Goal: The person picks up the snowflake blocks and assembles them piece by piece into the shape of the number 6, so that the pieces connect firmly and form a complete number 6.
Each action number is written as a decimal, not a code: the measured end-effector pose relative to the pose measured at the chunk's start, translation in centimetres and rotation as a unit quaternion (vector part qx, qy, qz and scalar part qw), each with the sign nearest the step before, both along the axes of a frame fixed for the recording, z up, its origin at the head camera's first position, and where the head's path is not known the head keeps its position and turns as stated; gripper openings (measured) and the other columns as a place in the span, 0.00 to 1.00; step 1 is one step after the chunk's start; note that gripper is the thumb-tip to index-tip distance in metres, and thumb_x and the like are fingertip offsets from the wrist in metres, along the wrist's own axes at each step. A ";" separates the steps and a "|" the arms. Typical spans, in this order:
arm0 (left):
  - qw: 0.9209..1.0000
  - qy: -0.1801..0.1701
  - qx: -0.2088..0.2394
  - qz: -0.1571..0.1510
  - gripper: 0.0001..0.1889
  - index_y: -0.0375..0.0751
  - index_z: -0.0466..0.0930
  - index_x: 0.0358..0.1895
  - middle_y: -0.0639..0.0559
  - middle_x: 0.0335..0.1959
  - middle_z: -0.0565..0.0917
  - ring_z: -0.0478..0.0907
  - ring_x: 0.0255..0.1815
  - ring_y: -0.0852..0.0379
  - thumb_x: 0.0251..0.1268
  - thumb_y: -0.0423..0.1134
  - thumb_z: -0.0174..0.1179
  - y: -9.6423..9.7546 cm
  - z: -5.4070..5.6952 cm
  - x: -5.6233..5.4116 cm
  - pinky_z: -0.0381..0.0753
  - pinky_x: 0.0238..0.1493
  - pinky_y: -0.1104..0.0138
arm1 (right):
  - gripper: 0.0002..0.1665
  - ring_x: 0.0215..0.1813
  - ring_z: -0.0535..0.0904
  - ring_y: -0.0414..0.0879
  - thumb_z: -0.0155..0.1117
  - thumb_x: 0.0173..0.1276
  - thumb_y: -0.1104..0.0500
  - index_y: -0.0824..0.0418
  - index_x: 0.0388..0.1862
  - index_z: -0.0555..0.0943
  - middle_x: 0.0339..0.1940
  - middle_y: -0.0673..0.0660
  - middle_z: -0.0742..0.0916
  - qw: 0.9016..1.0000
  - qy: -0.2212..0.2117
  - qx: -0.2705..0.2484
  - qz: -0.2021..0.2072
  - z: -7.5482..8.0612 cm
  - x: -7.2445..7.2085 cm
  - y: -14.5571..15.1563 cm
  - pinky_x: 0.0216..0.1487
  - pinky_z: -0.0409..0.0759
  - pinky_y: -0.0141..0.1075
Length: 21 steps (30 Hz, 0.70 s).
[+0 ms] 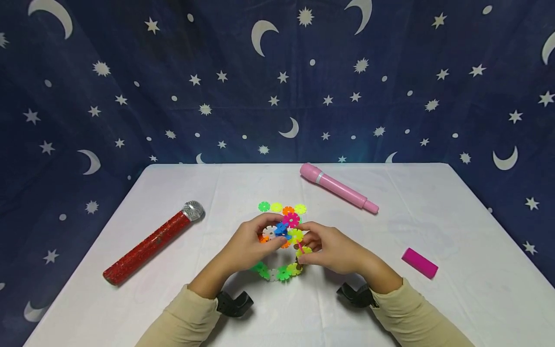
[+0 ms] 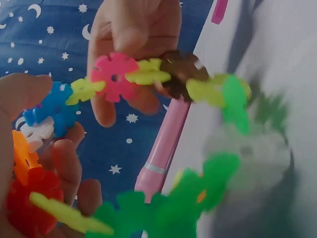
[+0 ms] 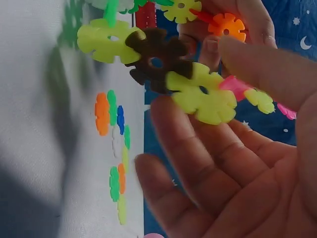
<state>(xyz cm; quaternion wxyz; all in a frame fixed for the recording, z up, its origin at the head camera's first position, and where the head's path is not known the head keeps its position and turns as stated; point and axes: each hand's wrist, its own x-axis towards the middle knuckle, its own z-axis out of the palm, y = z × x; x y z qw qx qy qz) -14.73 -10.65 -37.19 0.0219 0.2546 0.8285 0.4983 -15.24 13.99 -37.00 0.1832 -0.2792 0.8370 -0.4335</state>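
Here, the left hand (image 1: 256,243) pinches the flower-disc chain (image 1: 296,236) at a blue piece (image 1: 282,229), over the white bench (image 1: 277,318); the right hand (image 1: 334,248) curls loosely about the chain's other side, its exact contact hard to make out.

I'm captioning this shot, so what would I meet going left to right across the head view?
Red microphone, left hand, linked flower discs, right hand, magenta block.

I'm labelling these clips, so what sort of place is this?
Probably an indoor tabletop set arranged for filming: a white-covered table, a dark blue moon-and-star backdrop behind it, and black wrist devices.
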 end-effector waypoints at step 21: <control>0.998 -0.040 -0.044 0.012 0.23 0.39 0.74 0.64 0.45 0.56 0.81 0.76 0.52 0.51 0.71 0.44 0.62 -0.7 -0.1 -0.6 0.77 0.57 0.53 | 0.29 0.54 0.82 0.56 0.72 0.66 0.59 0.69 0.63 0.76 0.58 0.64 0.82 0.997 0.043 -0.030 -0.049 -1.2 -2.7 2.1 0.56 0.79 0.51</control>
